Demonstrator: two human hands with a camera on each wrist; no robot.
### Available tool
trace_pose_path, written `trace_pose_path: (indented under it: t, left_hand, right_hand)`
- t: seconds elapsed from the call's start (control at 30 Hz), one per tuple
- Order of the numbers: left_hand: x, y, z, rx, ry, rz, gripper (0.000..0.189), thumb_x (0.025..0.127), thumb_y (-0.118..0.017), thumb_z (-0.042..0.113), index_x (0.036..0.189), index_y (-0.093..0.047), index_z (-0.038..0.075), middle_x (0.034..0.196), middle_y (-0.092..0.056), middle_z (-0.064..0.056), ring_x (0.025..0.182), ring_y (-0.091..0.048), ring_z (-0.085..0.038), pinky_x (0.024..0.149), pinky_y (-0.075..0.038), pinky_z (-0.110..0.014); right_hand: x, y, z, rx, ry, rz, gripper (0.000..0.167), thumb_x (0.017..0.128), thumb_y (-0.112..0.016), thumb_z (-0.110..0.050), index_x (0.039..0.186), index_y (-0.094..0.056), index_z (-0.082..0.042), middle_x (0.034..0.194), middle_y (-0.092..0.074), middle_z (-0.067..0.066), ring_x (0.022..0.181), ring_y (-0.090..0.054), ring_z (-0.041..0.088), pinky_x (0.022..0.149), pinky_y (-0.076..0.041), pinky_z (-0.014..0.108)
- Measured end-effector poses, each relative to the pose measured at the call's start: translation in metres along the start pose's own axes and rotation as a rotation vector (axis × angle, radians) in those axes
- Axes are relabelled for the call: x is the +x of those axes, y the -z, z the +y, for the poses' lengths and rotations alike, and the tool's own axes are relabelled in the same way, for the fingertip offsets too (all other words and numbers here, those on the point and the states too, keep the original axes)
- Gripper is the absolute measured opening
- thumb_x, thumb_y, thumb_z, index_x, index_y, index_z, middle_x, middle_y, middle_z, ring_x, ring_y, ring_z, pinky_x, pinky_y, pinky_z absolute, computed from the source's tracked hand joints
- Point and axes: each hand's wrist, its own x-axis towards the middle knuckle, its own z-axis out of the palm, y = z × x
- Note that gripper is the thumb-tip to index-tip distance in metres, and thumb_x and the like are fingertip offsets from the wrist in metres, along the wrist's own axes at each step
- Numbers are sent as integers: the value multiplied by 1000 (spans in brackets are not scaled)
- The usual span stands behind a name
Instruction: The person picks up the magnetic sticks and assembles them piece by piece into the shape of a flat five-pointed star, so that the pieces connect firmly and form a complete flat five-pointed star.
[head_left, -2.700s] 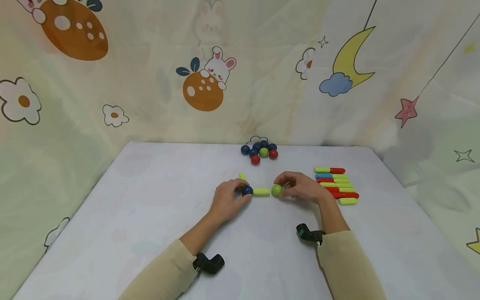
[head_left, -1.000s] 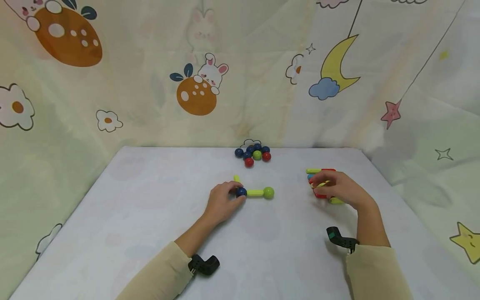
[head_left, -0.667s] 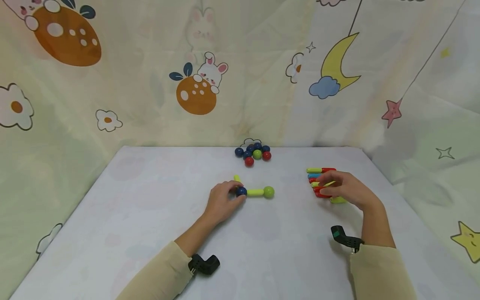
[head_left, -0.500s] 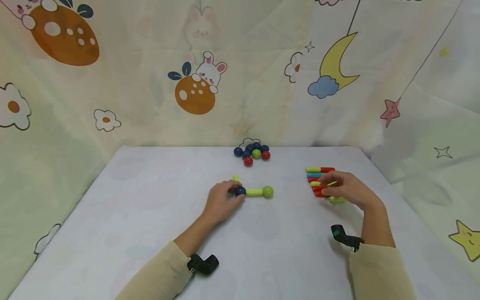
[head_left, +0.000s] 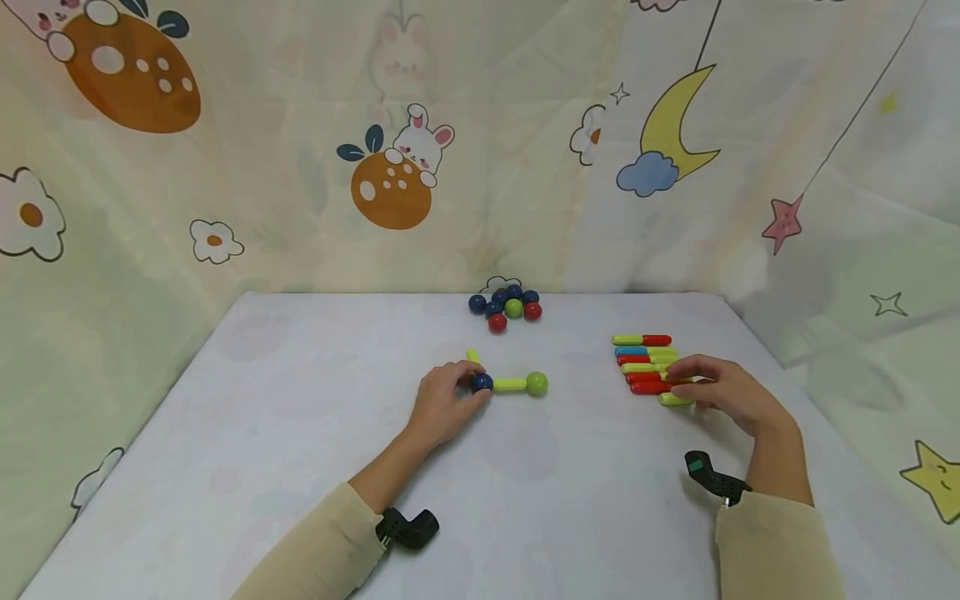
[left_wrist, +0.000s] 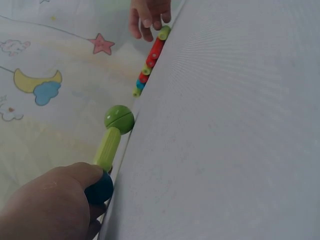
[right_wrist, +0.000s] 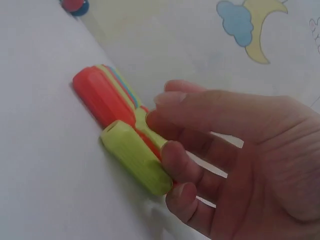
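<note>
Beside the rods (head_left: 647,361), the right hand (head_left: 737,397) hangs loosely curved.

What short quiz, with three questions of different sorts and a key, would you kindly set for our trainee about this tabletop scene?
1. Multiple choice: what colour is the ball that the left hand holds?
a) red
b) green
c) dark blue

2. Count: in the head view, how many red balls show in the loose group of balls near the far edge of the table?

3. True or false: the right hand is nearer to the loose group of balls than to the row of sticks.

Key
1. c, dark blue.
2. Two.
3. False; its fingers are right by the row of sticks.
</note>
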Motion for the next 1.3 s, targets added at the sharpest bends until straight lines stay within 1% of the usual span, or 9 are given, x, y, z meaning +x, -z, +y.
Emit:
trace_pose_path:
  t: [0.23, 0.37, 0.47, 0.57, 0.7, 0.87, 0.93, 1.1, 1.3]
  left_hand:
    - [0, 0, 0, -5, -3, -1, 32, 91, -77, 25, 121, -72, 16, 106, -72, -3, 98, -60, -21, 94, -45, -43]
    - [0, 0, 0, -5, -4, -2, 32, 91, -78, 25, 121, -72, 16, 106, -72, -4, 99, -60, -21, 94, -45, -44]
    - [0, 1, 0, -6, -2, -3, 32, 91, -78, 25, 121, -72, 15, 106, -72, -4, 99, -60, -22, 95, -45, -45]
    - [0, 1, 1, -7, 0, -3, 32, 91, -78, 25, 121, -73, 16, 106, -72, -4, 99, -60, -22, 95, -45, -45]
    - [0, 2, 2, 2, -9, 5, 30, 91, -78, 24, 120, -72, 17, 106, -73, -4, 99, -61, -22, 94, -45, -44]
    - [-1, 4, 4, -1, -35, 18, 30, 91, -78, 21, 119, -72, 14, 106, -74, -7, 101, -64, -24, 93, -48, -45]
    - [-1, 4, 4, -4, -34, 18, 30, 91, -78, 21, 119, -72, 14, 106, -74, -7, 101, -64, -25, 93, -48, -44]
    - [-2, 4, 3, -6, -29, 18, 30, 91, -78, 21, 119, -72, 14, 106, -73, -7, 100, -63, -24, 92, -48, -44]
    - [-1, 3, 2, -9, -36, 13, 31, 91, -78, 22, 120, -72, 13, 106, -73, -7, 99, -63, -24, 91, -47, -42]
  right_hand:
    - [-1, 4, 11, -7, -50, 29, 57, 97, -72, -38, 142, -55, -8, 147, -49, 22, 120, -45, 29, 81, -53, 29]
    - [-2, 6, 16, -1, -78, 4, 60, 93, -76, -40, 139, -57, -7, 146, -48, 21, 112, -47, 27, 79, -52, 29]
    - [-2, 7, 19, -4, -82, -17, 57, 93, -76, -39, 138, -59, -8, 144, -49, 19, 106, -49, 24, 78, -51, 30]
    - [-3, 8, 21, -32, -72, -48, 53, 94, -75, -35, 138, -61, -7, 141, -52, 18, 107, -50, 24, 78, -52, 31]
    - [-4, 8, 19, -78, -69, -92, 52, 92, -76, -29, 136, -62, -4, 131, -57, 17, 110, -49, 26, 78, -52, 32]
    - [-7, 6, 9, -164, -84, -118, 51, 91, -77, -30, 132, -64, -4, 118, -60, 11, 103, -52, 26, 77, -49, 33]
    - [-8, 6, 6, -184, -89, -129, 51, 90, -78, -30, 132, -64, -3, 115, -60, 10, 100, -53, 25, 76, -49, 33]
    - [-7, 6, 0, -186, -112, -152, 52, 90, -78, -29, 131, -63, -1, 111, -61, 9, 97, -54, 25, 77, -50, 34]
    - [-8, 7, 0, -148, -119, -148, 52, 95, -72, -29, 135, -61, 1, 118, -59, 12, 99, -57, 25, 79, -54, 34]
